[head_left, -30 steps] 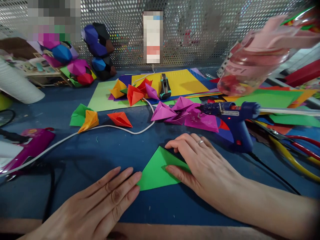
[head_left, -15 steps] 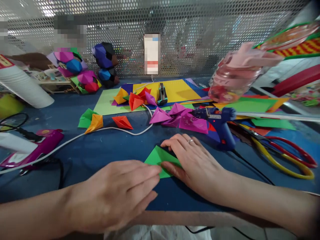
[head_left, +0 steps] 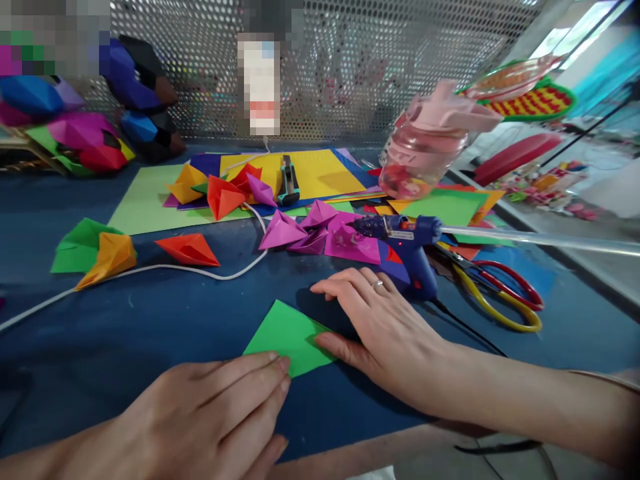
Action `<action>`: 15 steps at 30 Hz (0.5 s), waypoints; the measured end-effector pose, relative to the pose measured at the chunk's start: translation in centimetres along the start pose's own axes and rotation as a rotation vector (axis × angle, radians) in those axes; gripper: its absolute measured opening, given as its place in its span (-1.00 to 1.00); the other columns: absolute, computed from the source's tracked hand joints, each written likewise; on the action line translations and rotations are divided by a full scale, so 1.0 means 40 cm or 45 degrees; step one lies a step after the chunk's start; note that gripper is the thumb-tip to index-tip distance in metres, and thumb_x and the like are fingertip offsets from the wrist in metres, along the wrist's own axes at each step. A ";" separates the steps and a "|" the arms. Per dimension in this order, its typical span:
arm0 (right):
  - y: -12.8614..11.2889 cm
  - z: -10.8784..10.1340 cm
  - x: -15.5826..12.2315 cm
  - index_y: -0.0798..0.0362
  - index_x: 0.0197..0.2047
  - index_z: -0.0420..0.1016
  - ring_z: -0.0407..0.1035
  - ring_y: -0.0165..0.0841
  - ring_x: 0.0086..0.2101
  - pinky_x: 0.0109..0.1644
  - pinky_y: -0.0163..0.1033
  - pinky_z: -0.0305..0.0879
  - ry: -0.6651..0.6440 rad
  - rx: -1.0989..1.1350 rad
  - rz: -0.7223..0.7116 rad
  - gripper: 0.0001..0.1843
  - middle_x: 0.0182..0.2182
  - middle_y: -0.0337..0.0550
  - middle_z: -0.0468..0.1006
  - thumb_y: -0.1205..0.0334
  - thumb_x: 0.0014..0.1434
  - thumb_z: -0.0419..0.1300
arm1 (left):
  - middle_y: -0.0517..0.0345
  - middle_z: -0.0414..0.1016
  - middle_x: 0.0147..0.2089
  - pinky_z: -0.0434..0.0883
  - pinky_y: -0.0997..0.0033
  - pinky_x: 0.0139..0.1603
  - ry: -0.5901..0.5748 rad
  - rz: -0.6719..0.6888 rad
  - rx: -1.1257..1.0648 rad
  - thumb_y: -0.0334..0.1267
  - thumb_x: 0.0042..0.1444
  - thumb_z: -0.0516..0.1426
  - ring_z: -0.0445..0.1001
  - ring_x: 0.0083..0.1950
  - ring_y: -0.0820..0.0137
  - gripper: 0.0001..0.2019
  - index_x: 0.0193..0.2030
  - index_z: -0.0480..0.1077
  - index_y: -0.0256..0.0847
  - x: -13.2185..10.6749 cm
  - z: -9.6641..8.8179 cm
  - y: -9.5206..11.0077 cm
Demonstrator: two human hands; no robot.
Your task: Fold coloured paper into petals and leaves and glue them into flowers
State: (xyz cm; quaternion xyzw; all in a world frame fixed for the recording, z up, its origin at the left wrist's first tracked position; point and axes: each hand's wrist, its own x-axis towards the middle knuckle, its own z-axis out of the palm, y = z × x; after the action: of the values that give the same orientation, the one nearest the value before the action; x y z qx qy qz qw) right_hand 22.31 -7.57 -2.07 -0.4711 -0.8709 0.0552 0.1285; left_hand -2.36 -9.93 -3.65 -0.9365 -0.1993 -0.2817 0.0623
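A folded green paper (head_left: 287, 335) lies flat on the blue table (head_left: 150, 320) in front of me. My right hand (head_left: 385, 327) rests on its right part, fingers stretched and arched, thumb pressing the paper's edge; a ring shows on one finger. My left hand (head_left: 210, 417) lies flat with fingers together, their tips touching the paper's near edge. Neither hand grips anything.
A blue glue gun (head_left: 407, 243) stands just behind my right hand. Folded paper shapes in magenta (head_left: 320, 230), orange (head_left: 187, 248) and yellow (head_left: 107, 257), coloured sheets (head_left: 310, 170), a cutter (head_left: 289, 181), scissors (head_left: 495, 297), a pink bottle (head_left: 425, 150), a white cable (head_left: 150, 270) and a mesh wall surround them.
The view swung right and dipped. My left hand slid from over the paper back to its near edge, uncovering more of the green paper. My right hand stayed on the paper.
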 end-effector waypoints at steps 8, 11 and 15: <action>0.016 -0.013 -0.026 0.02 0.15 0.29 0.27 -0.15 0.02 0.08 0.08 0.24 -0.041 -0.003 0.028 -0.65 0.05 0.02 0.39 0.17 0.33 0.02 | 0.12 0.60 -0.07 0.50 0.57 -0.03 0.052 0.006 -0.027 -0.37 0.19 0.09 0.55 -0.02 0.41 -0.80 -0.11 0.51 -0.28 -0.021 0.029 -0.004; 0.003 -0.017 -0.022 0.00 0.13 0.29 0.27 -0.18 0.02 0.12 0.08 0.20 -0.066 0.077 0.100 -0.69 0.05 -0.02 0.38 0.23 0.34 -0.01 | 0.11 0.61 -0.10 0.49 0.57 -0.03 0.117 0.017 -0.006 -0.35 0.23 0.06 0.55 -0.07 0.43 -0.79 -0.12 0.51 -0.30 -0.014 0.030 -0.004; -0.052 -0.017 -0.011 0.03 0.12 0.27 0.23 -0.18 0.03 0.15 0.08 0.14 -0.033 0.168 0.179 -0.66 0.06 -0.01 0.35 0.16 0.32 0.03 | 0.10 0.61 -0.11 0.50 0.54 -0.12 0.068 -0.023 -0.033 -0.32 0.29 -0.02 0.55 -0.09 0.41 -0.73 -0.09 0.50 -0.28 -0.007 0.025 0.000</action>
State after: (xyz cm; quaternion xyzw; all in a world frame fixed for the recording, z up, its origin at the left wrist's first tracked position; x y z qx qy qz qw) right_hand 21.05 -9.11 -1.04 -0.5207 -0.8318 0.1274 0.1437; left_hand -2.07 -9.79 -4.63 -0.9275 -0.2026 -0.3097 0.0529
